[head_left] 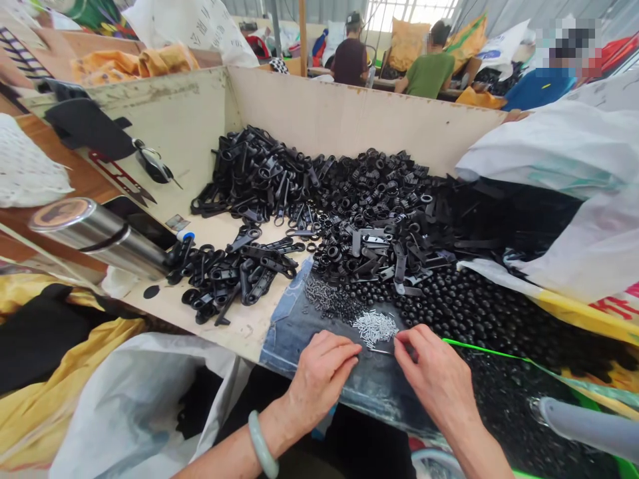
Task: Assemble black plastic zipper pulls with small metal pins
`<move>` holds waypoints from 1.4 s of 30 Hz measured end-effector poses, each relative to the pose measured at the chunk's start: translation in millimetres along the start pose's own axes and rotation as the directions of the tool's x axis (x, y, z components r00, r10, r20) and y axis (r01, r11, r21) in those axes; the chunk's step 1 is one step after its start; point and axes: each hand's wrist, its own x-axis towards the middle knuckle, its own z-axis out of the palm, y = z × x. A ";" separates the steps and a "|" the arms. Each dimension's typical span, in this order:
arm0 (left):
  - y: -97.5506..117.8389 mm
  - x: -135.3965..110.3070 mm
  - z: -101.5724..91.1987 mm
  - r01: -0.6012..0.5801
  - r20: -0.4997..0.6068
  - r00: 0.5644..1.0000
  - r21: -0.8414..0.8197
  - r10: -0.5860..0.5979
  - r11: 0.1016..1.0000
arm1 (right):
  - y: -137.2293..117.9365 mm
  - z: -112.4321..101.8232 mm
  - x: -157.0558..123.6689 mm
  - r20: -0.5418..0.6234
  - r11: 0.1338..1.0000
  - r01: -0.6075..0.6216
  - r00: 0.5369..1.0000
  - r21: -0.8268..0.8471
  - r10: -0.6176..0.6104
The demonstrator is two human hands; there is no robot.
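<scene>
My left hand (322,369) is at the front edge of the dark blue cloth (289,332), thumb and fingers pressed together; what they hold, if anything, is hidden. My right hand (436,369) is pinched at the right side of a small heap of silvery metal pins (375,327), and the thing between its fingertips cannot be made out. One thin metal rod (380,350) lies on the cloth between my hands. Behind the pins are tiny dark metal pieces (324,298). Many black balls (449,299) spread to the right of them.
Black plastic arms (264,166) and black rings (379,179) are heaped at the back. More black assembled parts (249,266) lie to the left, near a steel flask (124,239) and scissors (124,179). A white sack (564,153) spills black parts at right. Several people sit beyond the board wall (349,106).
</scene>
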 end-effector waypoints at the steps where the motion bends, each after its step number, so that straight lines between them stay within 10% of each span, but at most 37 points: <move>1: 0.4 0.9 0.0 0.008 0.006 1.000 -0.002 -0.008 1.000 | 1.5 -1.0 -1.8 -0.002 0.998 -0.006 1.000 0.055 0.006; 11: -3.4 3.8 2.3 0.027 0.028 0.999 0.006 -0.028 1.000 | -20.3 -8.5 -13.4 0.044 0.752 -0.015 0.999 0.659 -0.018; 20: -2.9 0.2 1.2 0.046 0.027 0.999 -0.059 -0.045 0.997 | -44.2 7.3 -19.4 0.122 0.533 -0.161 0.987 0.830 0.108; 42: 7.2 7.9 -4.2 0.273 0.092 0.961 -0.138 -0.262 0.952 | -51.6 -3.3 -47.6 -0.010 0.726 -0.081 0.993 0.683 0.120</move>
